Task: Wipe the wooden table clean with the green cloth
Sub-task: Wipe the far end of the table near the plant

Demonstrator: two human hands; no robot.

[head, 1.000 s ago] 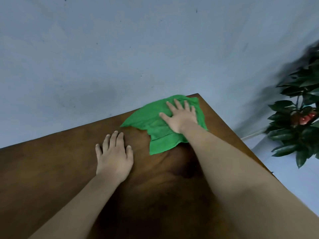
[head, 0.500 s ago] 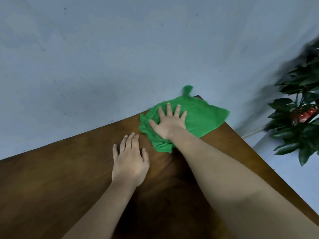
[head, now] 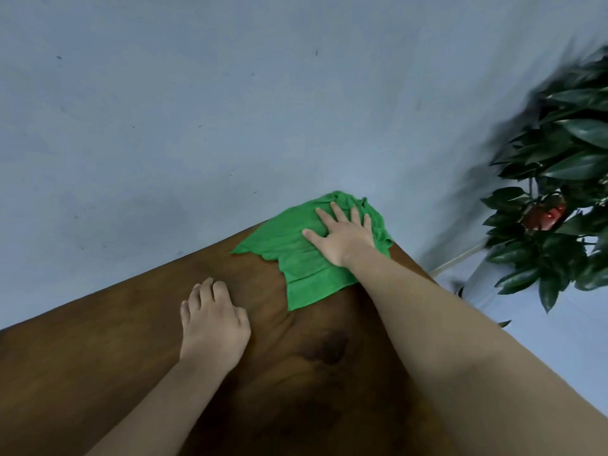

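Green cloth flat on the far right corner of the wooden table, pressed under the right hand. Fingers of that hand straight and fanned apart, thumb out to the left, palm down; nothing gripped, only held flat against the wood. Cloth bunched in folds just past the fingertips, at the table's far edge by the grey-blue wall. Smoother fabric left of the thumb, tapering to a point. One broad flap trailing back below the wrist, toward the person. A narrow strip showing right of the little finger, at the table's right edge.

Left hand palm down on bare wood, nearer the person than the right-hand fingers and off to their left, apart from the cloth. Its fingers close together and bent at the knuckles, tips tucked down toward the tabletop; nothing held. Pressing or merely resting: cannot tell.

Dark knot in the grain just right of the left wrist, between the two bare forearms.

Leafy plant well to the right of the right-hand fingers, beyond the table's edge; dark glossy leaves, upper ones blurred. Something red among the leaves, too blurred to name.
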